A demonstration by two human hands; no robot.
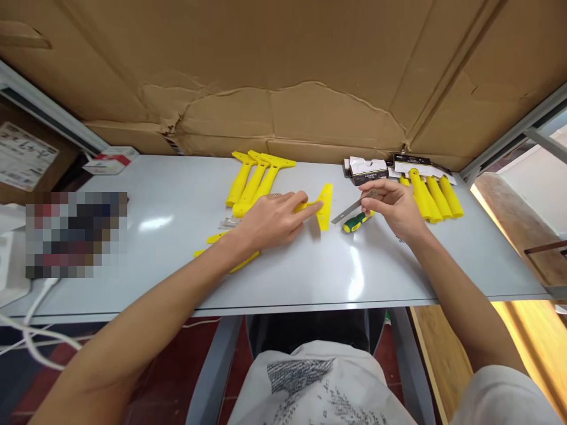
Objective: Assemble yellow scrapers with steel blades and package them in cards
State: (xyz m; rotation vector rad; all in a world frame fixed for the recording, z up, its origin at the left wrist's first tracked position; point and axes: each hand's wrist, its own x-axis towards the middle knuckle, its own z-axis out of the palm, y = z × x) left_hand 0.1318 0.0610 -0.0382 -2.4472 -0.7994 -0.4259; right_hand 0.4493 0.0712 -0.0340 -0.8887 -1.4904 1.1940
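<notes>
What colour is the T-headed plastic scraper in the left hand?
The T-headed plastic scraper is yellow; see head view.

The single view looks from the wearer's head, near and above the front edge of the surface [292, 277]. It faces forward and down, so it takes in the cardboard [283, 53] behind this surface and the shirt [310, 401] before it.

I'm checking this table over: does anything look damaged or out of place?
The cardboard behind the table looks damaged: a ragged crease runs across it, crumpled at its left end.
</notes>
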